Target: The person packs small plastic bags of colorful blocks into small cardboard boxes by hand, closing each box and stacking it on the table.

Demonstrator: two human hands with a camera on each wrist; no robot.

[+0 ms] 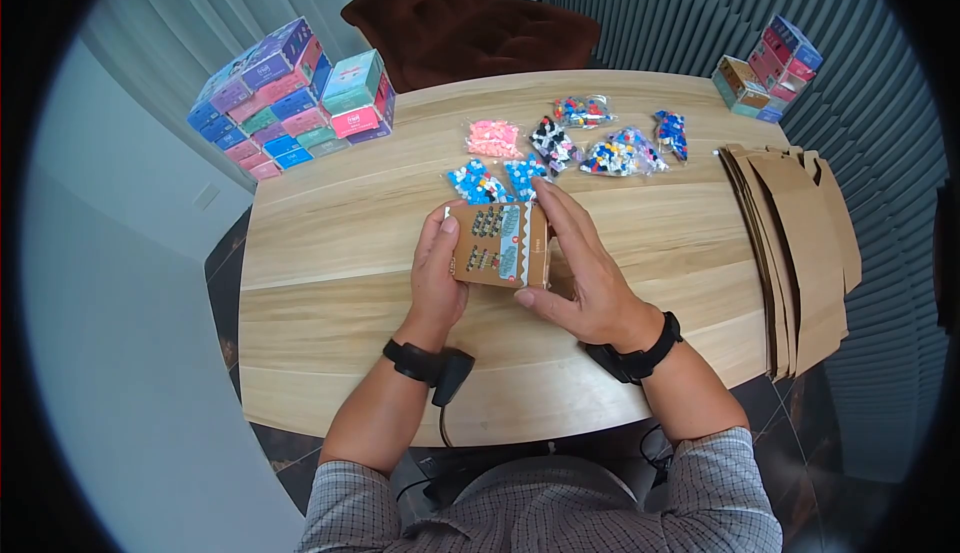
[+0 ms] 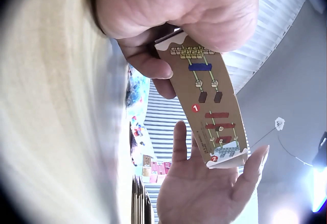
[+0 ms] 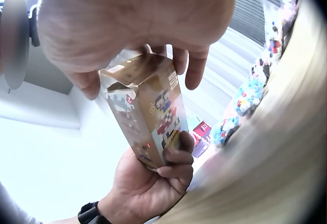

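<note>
A small brown building-block box (image 1: 497, 244), printed with assembly steps, is held over the near middle of the table. My left hand (image 1: 437, 271) grips its left end, thumb on the printed face; the right wrist view shows those fingers wrapped round the lower part of the box (image 3: 148, 114). Around the opposite end, my right hand (image 1: 592, 278) is spread, fingers straight along the far corner and thumb by the near one. That spread palm (image 2: 196, 193) shows too in the left wrist view. A gap shows along the edge of the box's end panel in the right wrist view.
Beyond the box lie several clear bags of coloured bricks (image 1: 493, 139). Stacked toy boxes (image 1: 275, 103) stand at the back left, a smaller stack (image 1: 770, 73) at the back right. Flattened brown cardboard (image 1: 800, 243) lies along the right edge of the wooden table (image 1: 330, 283).
</note>
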